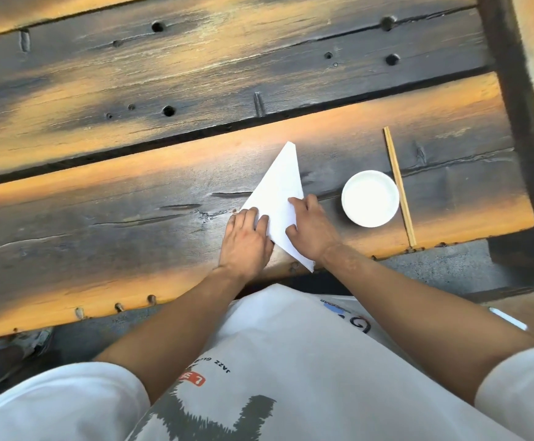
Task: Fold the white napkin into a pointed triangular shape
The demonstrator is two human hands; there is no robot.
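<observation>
The white napkin [280, 186] lies on the wooden table [132, 224] near its front edge. It forms a narrow kite-like shape with one sharp tip pointing away from me and a second tip at the table's edge. My left hand [246, 240] presses flat on the napkin's left lower side. My right hand [311, 229] rests on the right side, fingers spread over a folded flap, thumb touching the lower part. The napkin's lower middle is partly hidden under both hands.
A small white bowl [370, 198] stands just right of the napkin. A pair of wooden chopsticks [399, 186] lies right of the bowl. A dark wooden post [520, 122] borders the table at the right. Gaps run between the planks.
</observation>
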